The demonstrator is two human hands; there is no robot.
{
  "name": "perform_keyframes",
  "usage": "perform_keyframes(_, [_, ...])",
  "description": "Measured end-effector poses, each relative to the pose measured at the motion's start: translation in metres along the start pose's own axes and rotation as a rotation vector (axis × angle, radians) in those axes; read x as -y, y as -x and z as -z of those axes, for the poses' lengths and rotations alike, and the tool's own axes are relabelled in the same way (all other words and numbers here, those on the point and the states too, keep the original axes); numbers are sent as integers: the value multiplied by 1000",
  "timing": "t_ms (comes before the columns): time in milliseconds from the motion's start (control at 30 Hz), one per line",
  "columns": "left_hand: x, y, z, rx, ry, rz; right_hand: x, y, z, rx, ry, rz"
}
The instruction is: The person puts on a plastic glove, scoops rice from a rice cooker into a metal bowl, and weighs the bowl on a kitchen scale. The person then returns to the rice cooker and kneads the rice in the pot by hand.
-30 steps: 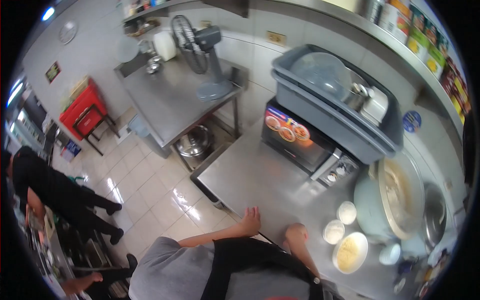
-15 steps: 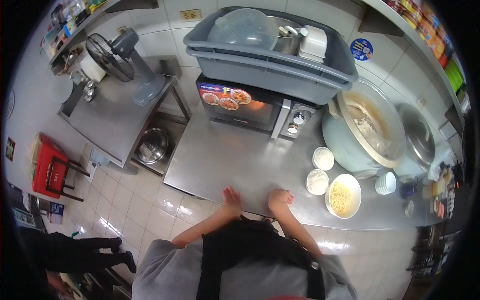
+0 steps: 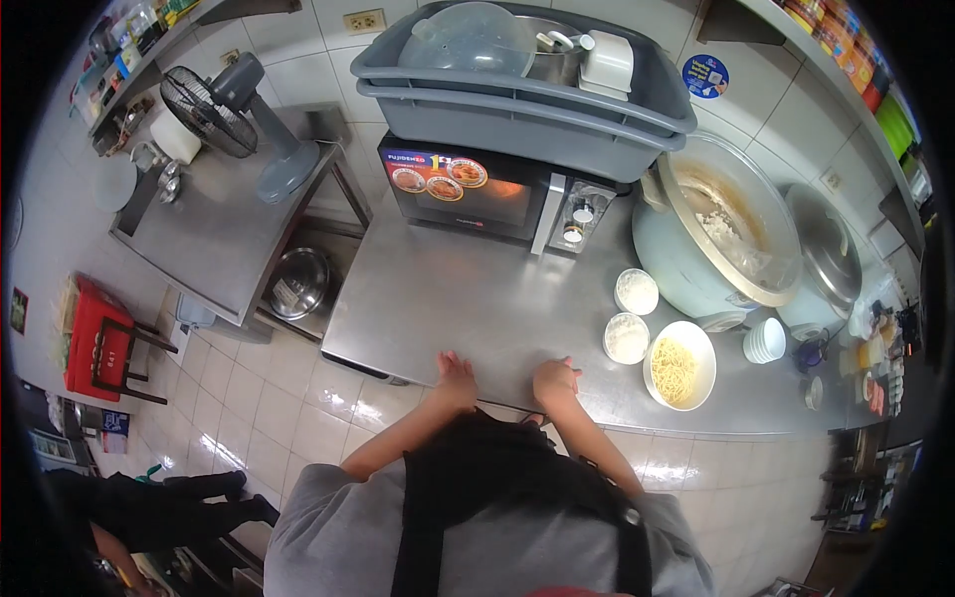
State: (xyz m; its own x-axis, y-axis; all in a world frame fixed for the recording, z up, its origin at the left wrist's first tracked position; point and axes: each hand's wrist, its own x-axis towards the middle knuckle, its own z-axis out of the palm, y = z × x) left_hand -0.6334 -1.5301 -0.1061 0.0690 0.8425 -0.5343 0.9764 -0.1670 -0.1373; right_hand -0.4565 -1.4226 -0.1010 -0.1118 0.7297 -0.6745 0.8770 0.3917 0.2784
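My left hand (image 3: 457, 382) rests at the front edge of the steel counter (image 3: 428, 298), fingers apart and holding nothing. To its right, my right hand (image 3: 555, 382) lies on the same edge; its fingers are partly bent and hold nothing that I can see. Nearest to the right hand are a white bowl of noodles (image 3: 675, 370) and two small tubs, one with white contents (image 3: 627, 338) and another like it (image 3: 637, 292) just behind. A microwave (image 3: 468, 194) stands farther back, its window glowing orange.
Stacked grey bins (image 3: 537, 114) with containers sit on the microwave. A large rice cooker (image 3: 696, 239) with rice stands open at right, near stacked white cups (image 3: 764, 341). At left are a fan (image 3: 284, 169) on a steel table and a red box (image 3: 95, 333). Another person (image 3: 159, 507) stands lower left.
The view has shifted slightly, so the counter and its things sit a little higher in the picture. Both hands stay at the counter's edge; nothing is picked up.
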Motion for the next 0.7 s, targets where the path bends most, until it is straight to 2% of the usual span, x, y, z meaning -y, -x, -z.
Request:
perform_keyframes(100, [2,5,-1,-41,3,15,2,-4,-4,4,70,3])
perform_keyframes(233, [3,9,-4,-94,20,12,2,-8,-7,-1,9,-29])
perform_keyframes(300, [3,8,-4,-133,114,23,-1,6,4,-2,8,17])
perform_keyframes(700, [-1,8,0,-54,105,53,0,-6,-8,-6,-42,-19])
